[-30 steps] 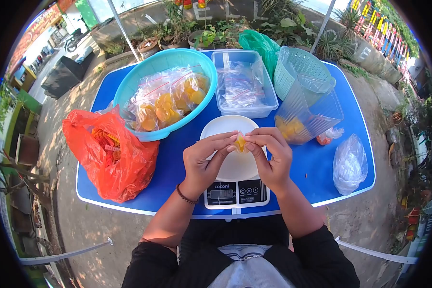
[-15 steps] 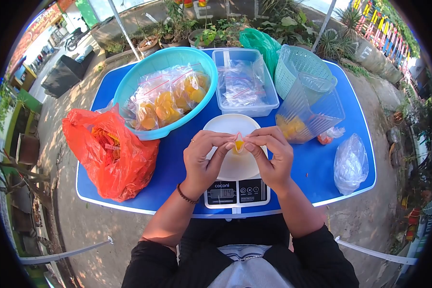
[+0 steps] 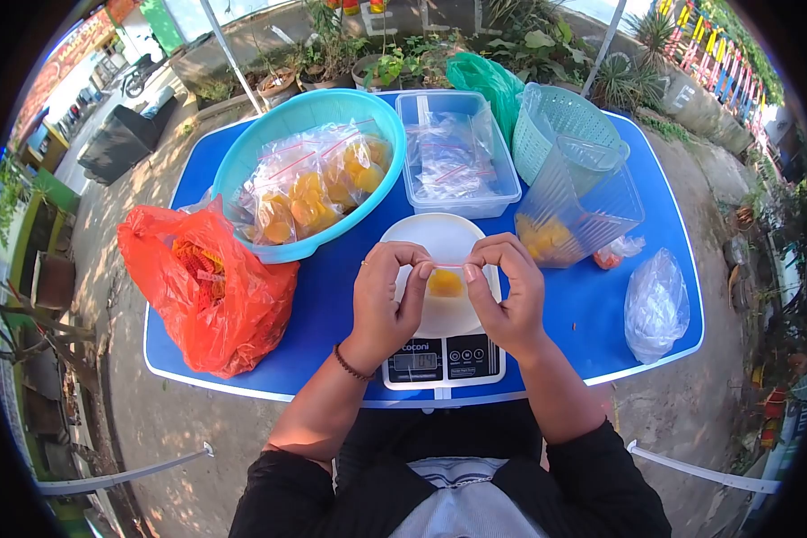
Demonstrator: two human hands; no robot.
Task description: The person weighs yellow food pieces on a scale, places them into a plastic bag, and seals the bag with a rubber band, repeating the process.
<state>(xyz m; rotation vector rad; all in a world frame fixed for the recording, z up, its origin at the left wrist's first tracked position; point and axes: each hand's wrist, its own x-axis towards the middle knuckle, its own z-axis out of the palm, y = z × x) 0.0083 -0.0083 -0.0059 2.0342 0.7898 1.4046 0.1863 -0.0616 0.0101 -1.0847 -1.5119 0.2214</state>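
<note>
Between my two hands a small clear zip bag (image 3: 446, 283) with yellow-orange pieces inside is stretched by its pink-lined top edge. My left hand (image 3: 387, 291) pinches one top corner between thumb and fingers. The opposite corner is pinched by my right hand (image 3: 511, 291). The bag hangs over the white plate (image 3: 439, 314) of a digital kitchen scale (image 3: 443, 360). On the scale's lit display are dark digits.
Behind left stands a turquoise basin (image 3: 309, 247) of filled zip bags. A clear box (image 3: 462, 202) holds bags. An orange-red bag (image 3: 215, 314) lies left. On the right are a ribbed clear container (image 3: 601, 211), a green basket (image 3: 569, 125) and a clear plastic bag (image 3: 656, 305).
The top of the zip bag, gathered open before, is now pulled straight and flat. My hands have moved slightly apart at the fingertips.
</note>
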